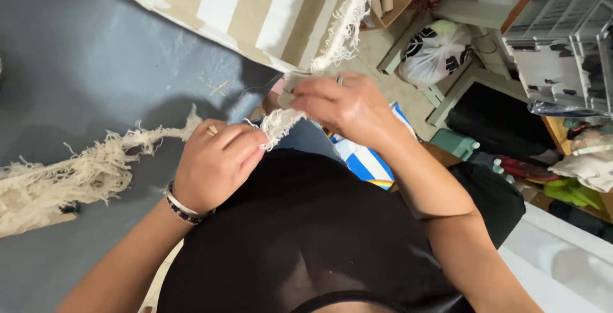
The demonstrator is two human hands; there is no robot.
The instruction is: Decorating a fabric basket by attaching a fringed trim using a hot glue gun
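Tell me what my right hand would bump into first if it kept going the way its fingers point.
Your right hand points left toward your left hand. It would likely meet the cream fringe pinched between them first, then the left knuckles, though depth is unclear.

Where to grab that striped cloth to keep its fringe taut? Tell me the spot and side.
Pinch the striped cloth at its woven edge just above the fringe, coming from below near the right hand. The loose cream threads there look too frayed to hold; the left hand already grips the fringe end.
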